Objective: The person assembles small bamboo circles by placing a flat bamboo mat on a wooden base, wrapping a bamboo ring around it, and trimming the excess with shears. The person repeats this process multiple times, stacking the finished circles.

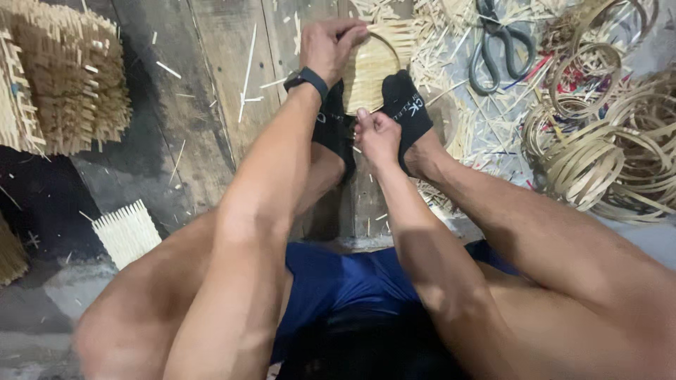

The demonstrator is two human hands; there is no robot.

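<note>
Bare arms and legs; black band point(308, 77) on left wrist, blue shorts point(345, 281), black ankle socks point(407, 105) with white lettering

bare plank floor point(211, 84) lies open left of the left hand point(325, 43), crossed only by loose splints. scissors point(501, 43) and coiled hoops point(605, 151) crowd the right. socked feet point(405, 105) hem the woven disc point(370, 70); stacked mats point(60, 81) block the far left.
</note>
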